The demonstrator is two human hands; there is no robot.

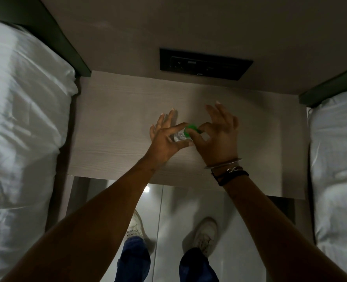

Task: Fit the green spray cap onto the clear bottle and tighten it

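Note:
A small clear bottle (178, 137) is held above the pale wooden bedside table (111, 127), pinched between the thumb and forefinger of my left hand (164, 137). The green spray cap (192, 130) sits at the bottle's right end, touching it. My right hand (219, 133) grips the cap with thumb and forefinger, its other fingers spread upward. Most of the bottle is hidden behind my fingers, so I cannot tell how far the cap is seated.
A white bed (22, 119) flanks the table on the left and another bed (335, 159) on the right. A black switch panel (205, 64) is set in the wall behind. My white shoes (205, 233) stand on the glossy floor below.

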